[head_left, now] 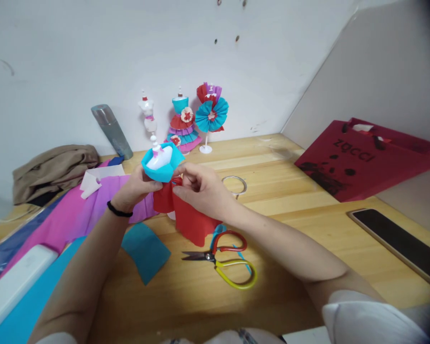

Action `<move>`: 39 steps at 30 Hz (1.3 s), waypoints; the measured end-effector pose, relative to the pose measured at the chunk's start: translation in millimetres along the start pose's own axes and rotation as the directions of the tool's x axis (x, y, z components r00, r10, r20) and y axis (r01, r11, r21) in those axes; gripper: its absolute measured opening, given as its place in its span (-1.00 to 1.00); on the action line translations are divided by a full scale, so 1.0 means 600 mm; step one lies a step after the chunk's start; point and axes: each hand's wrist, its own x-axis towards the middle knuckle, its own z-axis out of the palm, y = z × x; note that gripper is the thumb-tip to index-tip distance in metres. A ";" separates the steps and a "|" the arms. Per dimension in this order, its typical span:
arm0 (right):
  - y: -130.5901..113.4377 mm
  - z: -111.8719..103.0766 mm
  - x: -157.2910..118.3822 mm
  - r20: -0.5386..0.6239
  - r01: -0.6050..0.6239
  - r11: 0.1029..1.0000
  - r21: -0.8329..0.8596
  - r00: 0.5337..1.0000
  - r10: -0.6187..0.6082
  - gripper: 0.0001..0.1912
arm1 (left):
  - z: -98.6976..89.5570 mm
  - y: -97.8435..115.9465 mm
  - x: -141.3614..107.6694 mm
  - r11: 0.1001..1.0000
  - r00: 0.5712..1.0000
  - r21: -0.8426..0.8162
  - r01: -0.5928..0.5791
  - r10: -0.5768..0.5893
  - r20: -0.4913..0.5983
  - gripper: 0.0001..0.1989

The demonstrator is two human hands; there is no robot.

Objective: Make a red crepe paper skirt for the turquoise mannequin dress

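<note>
Well, hands (pixel 138 186) (pixel 200 188) at mannequin (pixel 160 158); bag (pixel 347 167), white inside

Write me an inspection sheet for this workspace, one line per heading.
Surface: wooden table, with a teal piece lying flat.
Things: white dress form wrapped in teal material at the top, red material below; scissors nearby, blades pointing left, slightly apart.
Clutter: brown cloth and pink material at left; phone at right.
Hands: left hand holds the wrapped form; right hand is at its right side, fingertip contact unclear.
Cables: thin pale line by the brown cloth, too unclear to identify.
Surroundings: pale wall behind, three more dress forms before it; red bag at right.
</note>
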 end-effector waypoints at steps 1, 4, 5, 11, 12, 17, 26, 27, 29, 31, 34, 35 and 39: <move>0.000 0.000 0.000 0.007 -0.002 1.000 0.003 1.000 0.002 -0.90 | -0.001 -0.001 -0.001 1.000 1.000 0.001 -0.003 0.003 0.006 -0.44; -0.001 -0.002 0.002 0.015 0.004 1.000 -0.006 1.000 -0.004 -0.89 | -0.002 -0.004 -0.002 1.000 1.000 0.015 -0.011 0.010 0.007 -0.46; -0.001 -0.002 0.002 0.020 0.009 1.000 -0.012 1.000 -0.009 -0.88 | -0.003 -0.004 -0.002 1.000 1.000 0.016 -0.010 0.010 0.004 -0.46; -0.002 -0.004 -0.002 0.057 0.024 1.000 0.012 0.998 -0.025 -0.84 | -0.001 0.001 -0.001 1.000 1.000 0.021 -0.003 0.003 -0.010 -0.47; -0.002 -0.004 -0.003 0.045 0.013 1.000 0.028 0.999 -0.014 -0.85 | 0.000 0.002 -0.001 1.000 1.000 0.030 -0.004 0.004 -0.017 -0.48; 0.004 -0.005 -0.011 -0.070 0.008 0.997 0.076 0.998 -0.003 -0.82 | 0.002 0.004 0.000 0.999 0.999 0.030 -0.030 0.031 -0.030 -0.42; 0.016 0.005 -0.003 -0.168 -0.031 0.998 -0.047 0.985 0.023 -0.94 | 0.000 0.000 0.002 0.998 0.998 0.031 -0.049 0.050 -0.045 -0.45; 0.016 0.007 -0.002 -0.181 -0.017 0.998 -0.064 0.983 0.005 -0.91 | 0.000 -0.001 0.003 0.997 0.997 0.044 -0.063 0.065 -0.050 -0.49; 0.015 0.010 -0.003 -0.201 0.006 0.996 -0.086 0.979 -0.024 -0.87 | 0.000 -0.002 0.004 0.995 0.995 0.066 -0.081 0.085 -0.059 -0.56; 0.013 0.013 -0.006 -0.214 0.019 0.996 -0.088 0.976 -0.037 -0.87 | 0.002 -0.001 0.004 0.994 0.995 0.075 -0.076 0.081 -0.063 -0.60; 0.010 0.020 -0.010 -0.223 0.030 0.997 -0.065 0.974 -0.044 -0.88 | 0.008 0.006 0.003 0.996 0.996 0.069 -0.062 0.066 -0.055 -0.61; 0.009 0.022 -0.011 -0.225 0.033 0.998 -0.060 0.973 -0.046 -0.88 | 0.009 0.008 0.003 0.996 0.997 0.071 -0.061 0.064 -0.048 -0.62; 0.004 0.025 -0.015 -0.227 0.005 0.998 -0.063 0.974 -0.020 -0.86 | 0.011 0.014 0.004 0.994 0.998 0.097 -0.058 0.060 -0.027 -0.62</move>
